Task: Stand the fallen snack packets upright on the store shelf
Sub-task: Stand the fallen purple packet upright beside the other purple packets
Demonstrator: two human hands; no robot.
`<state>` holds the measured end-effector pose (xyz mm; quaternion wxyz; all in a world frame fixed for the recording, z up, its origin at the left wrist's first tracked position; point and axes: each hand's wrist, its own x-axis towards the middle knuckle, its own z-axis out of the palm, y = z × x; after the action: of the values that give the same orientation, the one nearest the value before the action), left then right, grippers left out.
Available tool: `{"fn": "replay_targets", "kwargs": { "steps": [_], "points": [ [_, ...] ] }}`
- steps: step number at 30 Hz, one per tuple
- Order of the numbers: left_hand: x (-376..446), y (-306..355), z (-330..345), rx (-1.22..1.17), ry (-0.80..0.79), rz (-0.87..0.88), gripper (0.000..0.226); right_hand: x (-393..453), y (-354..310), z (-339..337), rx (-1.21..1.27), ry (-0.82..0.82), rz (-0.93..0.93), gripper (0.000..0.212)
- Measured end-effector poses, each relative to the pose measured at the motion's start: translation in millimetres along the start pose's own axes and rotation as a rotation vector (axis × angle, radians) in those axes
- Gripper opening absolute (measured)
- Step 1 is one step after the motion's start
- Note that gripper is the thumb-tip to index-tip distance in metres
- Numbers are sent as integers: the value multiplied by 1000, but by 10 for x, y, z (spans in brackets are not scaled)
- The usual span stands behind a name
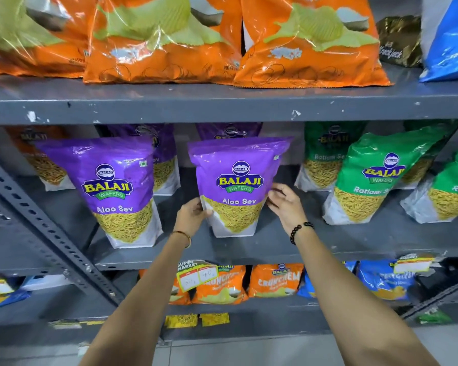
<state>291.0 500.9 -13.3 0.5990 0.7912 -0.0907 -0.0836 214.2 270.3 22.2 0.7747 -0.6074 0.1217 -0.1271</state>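
Observation:
A purple Aloo Sev packet [236, 186] stands upright on the grey middle shelf [249, 249]. My left hand [192, 216] grips its lower left edge, thumb on the front. Beside the packet's right edge my right hand [284, 204] hovers with fingers spread; I cannot tell whether the fingertips touch it. A second purple Aloo Sev packet [118, 188] stands upright to the left, with more purple packets behind both. On the right, green Ratlami Sev packets [373, 178] lean back at a tilt.
Orange chip bags [164, 40] fill the upper shelf and a blue bag [450, 40] sits at its right end. Orange and blue packets [275, 281] stand on the lower shelf behind price tags [196, 276]. A perforated grey brace [45, 231] slants across the left.

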Motion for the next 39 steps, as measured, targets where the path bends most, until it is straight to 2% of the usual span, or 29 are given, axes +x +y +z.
{"fn": "replay_targets", "kwargs": {
  "steps": [4,6,9,14,19,29,39],
  "points": [
    [-170,-176,53,83,-126,-74,46,6,288,-69,-213,-187,180,61],
    [-235,-208,132,114,-158,-100,56,-1,444,-37,-367,-249,228,68],
    [-281,-224,203,165,-95,-136,63,-28,601,6,-474,-221,244,78],
    [-350,-252,240,189,-7,-157,55,-150,716,42,-506,-69,218,68],
    [-446,-232,242,205,36,-141,38,-223,699,62,-530,-67,189,64],
    [-453,-194,283,225,70,-178,52,-256,690,97,-622,-59,175,63],
    [-400,-227,329,281,95,-171,49,-240,683,105,-629,-55,174,64]
  ]
}}
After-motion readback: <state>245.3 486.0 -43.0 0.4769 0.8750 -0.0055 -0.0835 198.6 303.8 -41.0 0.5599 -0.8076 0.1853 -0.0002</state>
